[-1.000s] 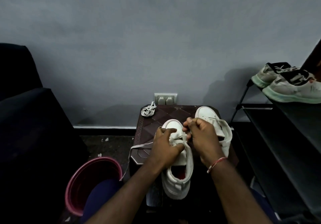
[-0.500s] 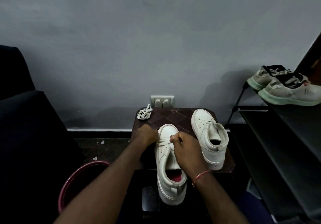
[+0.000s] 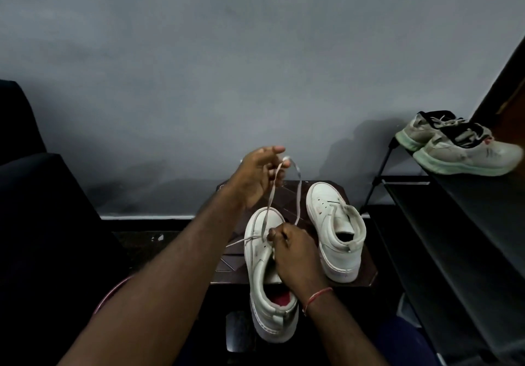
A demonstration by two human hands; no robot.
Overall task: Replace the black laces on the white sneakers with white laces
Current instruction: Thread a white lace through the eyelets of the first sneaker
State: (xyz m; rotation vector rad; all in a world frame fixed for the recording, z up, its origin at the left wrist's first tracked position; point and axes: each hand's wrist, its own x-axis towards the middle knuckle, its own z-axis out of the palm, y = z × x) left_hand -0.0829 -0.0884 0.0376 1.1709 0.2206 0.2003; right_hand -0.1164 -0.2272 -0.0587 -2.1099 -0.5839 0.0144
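Half a second ago the left hand (image 3: 260,174) sits low against the left edge of the near sneaker (image 3: 259,277). Now it is raised to the middle of the frame, above the back of the small table (image 3: 366,276). It draws the white lace (image 3: 272,195) up with it, so a long loop stands over the toe. Its fingers are partly curled and pinch the lace near the fingertips.

The right hand (image 3: 292,252) stays down on the front of the near sneaker, just below centre. Its fingers are curled and nip the other strand where it comes down to the eyelets. A short tail of lace trails off to the left of the shoe.

I judge this as slack being pulled through a low pair of eyelets, so the relacing of this shoe is at an early stage. The second sneaker (image 3: 335,235), right of centre on the table, shows no lace at all. No black laces are in view.

The near sneaker's opening shows only a red insole, and the second one's opening is dark. At lower left only an arc of a bucket's rim (image 3: 109,294) shows, so its contents cannot be told. The shoe rack (image 3: 443,218) at the right edge holds a worn pair of sneakers (image 3: 460,152) on its top shelf. The shelves below are too dark to read.
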